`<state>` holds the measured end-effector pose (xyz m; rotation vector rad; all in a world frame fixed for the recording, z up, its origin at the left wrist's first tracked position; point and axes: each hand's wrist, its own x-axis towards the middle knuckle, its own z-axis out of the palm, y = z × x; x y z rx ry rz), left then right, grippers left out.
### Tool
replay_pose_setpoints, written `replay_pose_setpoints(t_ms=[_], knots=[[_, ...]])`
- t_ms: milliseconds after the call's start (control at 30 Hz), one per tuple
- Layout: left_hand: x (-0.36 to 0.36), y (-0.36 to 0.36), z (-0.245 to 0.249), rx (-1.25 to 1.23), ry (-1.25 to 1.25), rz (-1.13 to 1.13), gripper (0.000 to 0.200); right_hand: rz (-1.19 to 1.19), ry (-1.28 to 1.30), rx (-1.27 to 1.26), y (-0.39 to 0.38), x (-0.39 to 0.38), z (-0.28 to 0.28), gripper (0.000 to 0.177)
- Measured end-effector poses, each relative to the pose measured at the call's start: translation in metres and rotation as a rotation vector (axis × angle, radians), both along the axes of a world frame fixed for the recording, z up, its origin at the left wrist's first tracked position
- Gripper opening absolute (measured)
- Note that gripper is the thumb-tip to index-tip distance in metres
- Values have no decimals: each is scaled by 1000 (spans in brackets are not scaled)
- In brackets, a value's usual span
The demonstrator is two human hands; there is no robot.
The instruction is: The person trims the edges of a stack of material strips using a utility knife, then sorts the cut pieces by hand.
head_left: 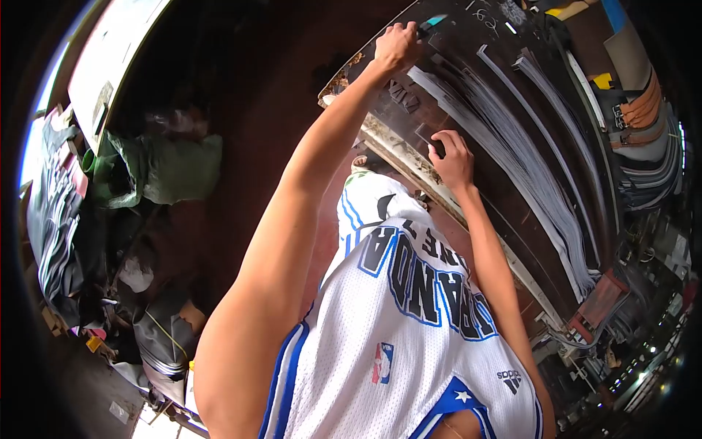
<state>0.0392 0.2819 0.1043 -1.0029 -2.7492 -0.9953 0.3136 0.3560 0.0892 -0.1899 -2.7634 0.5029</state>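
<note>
My left hand [398, 47] reaches over the far end of a dark workbench [512, 186], fingers curled round a dark tool with a teal end [433, 23] that points away to the right. Lower down, at the near edge of the bench, my right hand [455, 162] is bent with thumb and fingers closed round a small dark piece [425, 134], partly hidden by the fingers. Long grey strips [504, 154] lie in a bundle along the bench, to the right of both hands. Small dark pieces [402, 96] rest between my hands.
Brown and dark straps [640, 110] hang at the right edge. A red metal part [603, 296] sits at the bench's lower right end. Off to the left are a green sack [179, 168] and stacked dark material [58, 212]. A pale, worn rail [413, 157] borders the bench.
</note>
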Motion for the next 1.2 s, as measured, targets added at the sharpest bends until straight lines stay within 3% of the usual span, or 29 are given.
replay_pose_setpoints(t_ms=[67, 133, 367, 567, 767, 1000, 1200], knots=[[10, -19, 4, 122, -65, 40, 40, 0, -24, -39, -1, 3, 3, 24], [21, -50, 8, 407, -249, 80, 45, 9, -46, -36, -5, 4, 7, 26], [108, -174, 12, 872, -828, 231, 33, 26, -28, -56, -18, -9, 14, 22], [174, -244, -9, 857, -1021, 386, 34, 23, 1, -255, -21, -12, 16, 24], [185, -264, -17, 786, -998, 429, 35, -43, -38, -405, -28, -10, 19, 23], [170, -259, -5, 771, -922, 406, 35, -48, -12, -440, -31, -10, 21, 22], [169, -254, -8, 750, -941, 385, 33, 0, -40, -230, -33, -8, 26, 21]])
